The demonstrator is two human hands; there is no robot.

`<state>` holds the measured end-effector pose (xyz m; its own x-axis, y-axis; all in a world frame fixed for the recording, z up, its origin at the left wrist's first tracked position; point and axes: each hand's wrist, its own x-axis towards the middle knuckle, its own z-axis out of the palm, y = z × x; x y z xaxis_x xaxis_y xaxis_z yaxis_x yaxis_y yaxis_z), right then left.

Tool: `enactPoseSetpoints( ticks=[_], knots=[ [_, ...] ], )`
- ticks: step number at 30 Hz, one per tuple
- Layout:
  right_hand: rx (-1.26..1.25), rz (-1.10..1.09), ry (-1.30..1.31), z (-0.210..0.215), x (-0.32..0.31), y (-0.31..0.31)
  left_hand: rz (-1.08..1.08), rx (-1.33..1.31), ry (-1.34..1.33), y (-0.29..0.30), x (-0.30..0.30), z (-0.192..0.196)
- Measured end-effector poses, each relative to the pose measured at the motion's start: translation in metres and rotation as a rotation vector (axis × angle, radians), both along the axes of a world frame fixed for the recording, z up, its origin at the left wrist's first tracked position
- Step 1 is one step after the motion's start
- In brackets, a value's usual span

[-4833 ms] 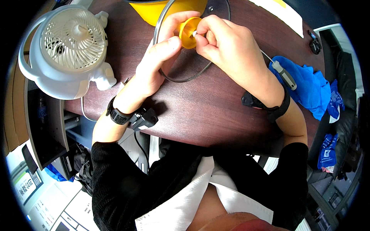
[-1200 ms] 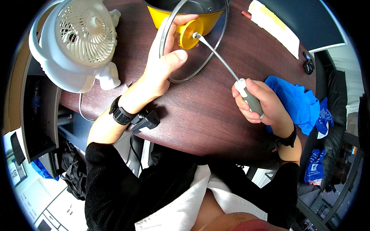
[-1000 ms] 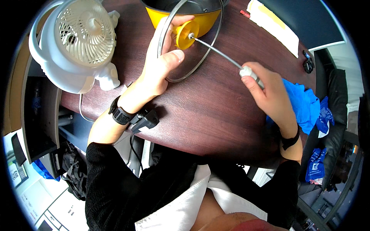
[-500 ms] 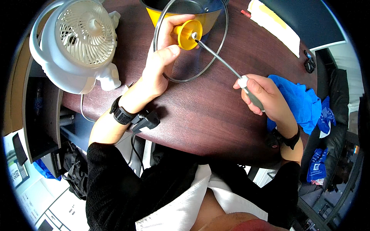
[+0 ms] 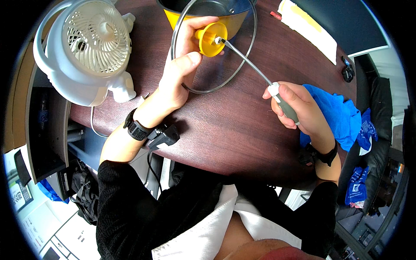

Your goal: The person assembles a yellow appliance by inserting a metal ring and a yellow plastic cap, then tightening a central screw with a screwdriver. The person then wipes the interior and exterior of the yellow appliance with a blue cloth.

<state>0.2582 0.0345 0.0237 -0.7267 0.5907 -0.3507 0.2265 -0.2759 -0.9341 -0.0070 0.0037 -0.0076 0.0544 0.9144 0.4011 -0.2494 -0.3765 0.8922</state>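
My left hand grips a yellow lid knob, fingers behind it and thumb at its near side. A clear round lid with a metal rim stands tilted around the knob; parts of my hand show within its ring. Closed around the grey and white handle, my right hand holds a screwdriver. The shaft slants up to the left, its tip at the small screw in the knob's middle. Whether the tip sits in the screw's slot, I cannot tell.
Behind the lid stands a yellow pot with a dark inside. A white fan is on the left of the brown table. A blue cloth lies by my right wrist, and papers lie at the far right.
The screwdriver has shifted slightly, its handle turned a little in my right hand and its tip a bit higher. My left hand and the knob are nearly still.
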Motion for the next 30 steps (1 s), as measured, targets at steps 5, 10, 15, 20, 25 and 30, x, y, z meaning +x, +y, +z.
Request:
enactPoseSetpoints(
  ticks=[5,10,15,20,25,30],
  knots=[
    [-0.081,0.003,-0.001,0.001,-0.001,0.001,-0.022,0.014,0.017,0.001,-0.003,-0.003],
    [-0.227,0.057,0.033,0.004,0.001,0.007,0.021,0.047,0.058,0.002,0.0,-0.005],
    [1.146,-0.073,-0.328,-0.008,-0.004,0.003,0.021,0.014,0.05,0.002,0.0,-0.006],
    [1.543,-0.131,-0.501,0.012,-0.002,0.008,-0.063,-0.023,-0.079,0.002,-0.001,-0.005],
    [1.146,-0.266,-0.302,0.009,0.016,0.009,-0.105,-0.035,-0.153,0.002,-0.001,-0.005],
    [0.645,-0.383,-0.628,-0.012,0.044,0.028,-0.127,-0.041,-0.24,0.003,0.001,-0.005]
  ],
)
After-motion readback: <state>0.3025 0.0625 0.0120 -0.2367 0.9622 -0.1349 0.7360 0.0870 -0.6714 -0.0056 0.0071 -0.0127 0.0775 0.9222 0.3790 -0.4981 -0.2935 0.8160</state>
